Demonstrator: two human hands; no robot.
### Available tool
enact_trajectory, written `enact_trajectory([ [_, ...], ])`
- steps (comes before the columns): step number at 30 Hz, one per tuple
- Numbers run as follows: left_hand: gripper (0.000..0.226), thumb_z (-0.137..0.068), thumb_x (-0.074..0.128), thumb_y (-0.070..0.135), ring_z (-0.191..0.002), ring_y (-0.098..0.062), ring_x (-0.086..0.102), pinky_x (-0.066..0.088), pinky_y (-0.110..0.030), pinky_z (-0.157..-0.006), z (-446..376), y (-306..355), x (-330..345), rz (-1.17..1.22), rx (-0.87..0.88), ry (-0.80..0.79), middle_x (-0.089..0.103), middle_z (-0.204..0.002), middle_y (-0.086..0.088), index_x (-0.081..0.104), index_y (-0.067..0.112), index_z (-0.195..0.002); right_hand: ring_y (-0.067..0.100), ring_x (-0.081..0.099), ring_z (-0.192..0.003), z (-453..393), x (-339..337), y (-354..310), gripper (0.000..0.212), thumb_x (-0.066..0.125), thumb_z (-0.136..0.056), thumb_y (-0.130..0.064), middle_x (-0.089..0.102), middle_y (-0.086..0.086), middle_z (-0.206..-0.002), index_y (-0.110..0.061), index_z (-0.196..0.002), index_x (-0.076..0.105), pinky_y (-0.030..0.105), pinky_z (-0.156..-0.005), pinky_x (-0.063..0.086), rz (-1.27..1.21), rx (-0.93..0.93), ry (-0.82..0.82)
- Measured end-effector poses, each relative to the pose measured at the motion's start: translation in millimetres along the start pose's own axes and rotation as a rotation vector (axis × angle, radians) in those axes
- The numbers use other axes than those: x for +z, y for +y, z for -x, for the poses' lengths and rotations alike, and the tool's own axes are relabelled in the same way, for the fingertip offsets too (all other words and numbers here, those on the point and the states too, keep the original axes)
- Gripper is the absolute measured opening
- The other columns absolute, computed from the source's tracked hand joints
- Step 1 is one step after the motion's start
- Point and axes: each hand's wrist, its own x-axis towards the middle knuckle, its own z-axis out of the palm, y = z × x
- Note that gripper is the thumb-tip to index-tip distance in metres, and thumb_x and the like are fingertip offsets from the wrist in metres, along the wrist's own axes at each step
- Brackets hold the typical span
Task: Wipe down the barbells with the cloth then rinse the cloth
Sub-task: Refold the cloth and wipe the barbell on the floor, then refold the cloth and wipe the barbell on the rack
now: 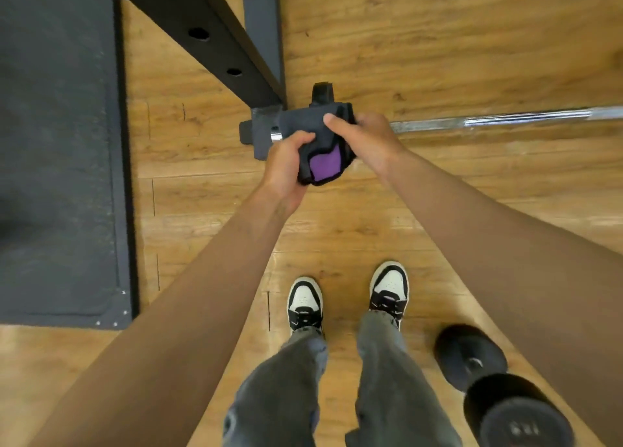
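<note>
A folded dark grey cloth (305, 123) with purple inside drapes over the chrome barbell (505, 120).

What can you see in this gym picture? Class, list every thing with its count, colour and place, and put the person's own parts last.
cloth: one, dark grey with a purple patch, held over the bar's left end
barbell: one, silver, runs from the rack out to the right
rack: one, black with holes, upper left, its hook under the bar
mat: one, dark grey, on the floor at left
dumbbell: one, black, on the floor at lower right
floor: one, light brown wood boards, all round
shoes: two, black and white, bottom centre
trousers: one pair, grey, bottom
left hand: one, grips the cloth
right hand: one, grips the cloth
</note>
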Motion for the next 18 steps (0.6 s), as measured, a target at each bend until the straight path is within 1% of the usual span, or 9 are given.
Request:
enact_trajectory([
  [2, 0.027, -0.1, 0.06, 0.011, -0.107, -0.028, 0.072, 0.06, -0.04, -0.094, 20.7, 6.6, 17.2, -0.109, 0.031, 0.035, 0.075, -0.118, -0.012, 0.067, 0.008, -0.125, 0.015, 0.073, -0.086, 21.5, -21.5, -13.0, 0.022, 0.069, -0.097, -0.028, 0.077, 0.004, -0.098, -0.008, -0.103, 0.077, 0.027, -0.073, 0.058, 0.036, -0.04, 0.068],
  [4, 0.027, -0.099, 0.065, 0.012, -0.106, -0.025, 0.073, 0.06, -0.038, -0.093, 43.5, 14.5, 37.6, -0.206, 0.074, 0.024, 0.076, -0.117, -0.009, 0.067, 0.012, -0.126, 0.013, 0.071, -0.086, 46.0, -46.2, -26.5, 0.013, 0.069, -0.098, -0.022, 0.075, 0.003, -0.097, -0.011, -0.1, 0.075, 0.025, -0.074, 0.057, 0.02, -0.053, 0.132],
  [5, 0.027, -0.099, 0.066, 0.013, -0.107, -0.024, 0.073, 0.059, -0.039, -0.095, 54.4, 18.7, 48.5, -0.25, 0.092, 0.002, 0.076, -0.117, -0.008, 0.067, 0.013, -0.126, 0.015, 0.071, -0.089, 57.9, -60.3, -32.0, 0.01, 0.068, -0.098, -0.021, 0.075, 0.003, -0.099, -0.013, -0.101, 0.074, 0.027, -0.077, 0.058, 0.01, -0.063, 0.159],
  [7, 0.025, -0.1, 0.067, 0.016, -0.107, -0.025, 0.073, 0.058, -0.045, -0.099, 74.3, 25.0, 68.8, -0.328, 0.11, -0.039, 0.076, -0.117, -0.008, 0.067, 0.013, -0.124, 0.019, 0.071, -0.097, 85.7, -88.4, -42.6, 0.014, 0.064, -0.101, -0.02, 0.075, 0.005, -0.105, -0.012, -0.108, 0.073, 0.034, -0.084, 0.059, -0.021, -0.069, 0.186],
  [9, 0.026, -0.101, 0.067, 0.021, -0.107, -0.026, 0.074, 0.057, -0.049, -0.1, 91.8, 29.9, 92.1, -0.38, 0.105, -0.096, 0.077, -0.115, -0.007, 0.067, 0.012, -0.126, 0.02, 0.07, -0.1, 113.9, -118.1, -49.8, 0.02, 0.06, -0.104, -0.021, 0.073, 0.005, -0.109, -0.011, -0.118, 0.07, 0.035, -0.085, 0.06, -0.09, -0.047, 0.206],
  [10, 0.029, -0.101, 0.066, 0.023, -0.107, -0.027, 0.074, 0.057, -0.048, -0.099, 101.1, 31.4, 103.9, -0.393, 0.096, -0.131, 0.077, -0.115, -0.007, 0.066, 0.012, -0.128, 0.02, 0.07, -0.1, 128.2, -132.3, -52.1, 0.022, 0.059, -0.105, -0.022, 0.072, 0.004, -0.11, -0.011, -0.121, 0.069, 0.035, -0.085, 0.061, -0.13, -0.03, 0.214],
  [12, 0.032, -0.102, 0.064, 0.025, -0.106, -0.026, 0.074, 0.059, -0.043, -0.093, 123.6, 35.5, 127.2, -0.41, 0.073, -0.206, 0.077, -0.116, -0.007, 0.065, 0.012, -0.131, 0.02, 0.07, -0.099, 156.5, -157.4, -54.5, 0.023, 0.057, -0.106, -0.024, 0.072, 0.004, -0.109, -0.012, -0.123, 0.067, 0.036, -0.082, 0.062, -0.206, 0.003, 0.237],
  [15, 0.034, -0.101, 0.066, 0.021, -0.107, -0.027, 0.074, 0.06, -0.04, -0.09, 161.2, 42.9, 162.2, -0.409, 0.031, -0.285, 0.076, -0.118, -0.01, 0.062, 0.012, -0.133, 0.021, 0.071, -0.099, 200.2, -193.2, -60.7, 0.022, 0.06, -0.104, -0.025, 0.074, 0.005, -0.111, -0.014, -0.122, 0.069, 0.037, -0.079, 0.062, -0.29, 0.025, 0.305],
  [18, 0.039, -0.097, 0.071, 0.015, -0.104, -0.027, 0.075, 0.061, -0.039, -0.086, 205.2, 51.8, 193.3, -0.42, 0.011, -0.318, 0.076, -0.117, -0.01, 0.061, 0.011, -0.134, 0.017, 0.073, -0.094, 250.3, -225.6, -78.6, 0.014, 0.066, -0.101, -0.023, 0.076, 0.002, -0.104, -0.017, -0.112, 0.074, 0.028, -0.071, 0.06, -0.323, 0.025, 0.348],
])
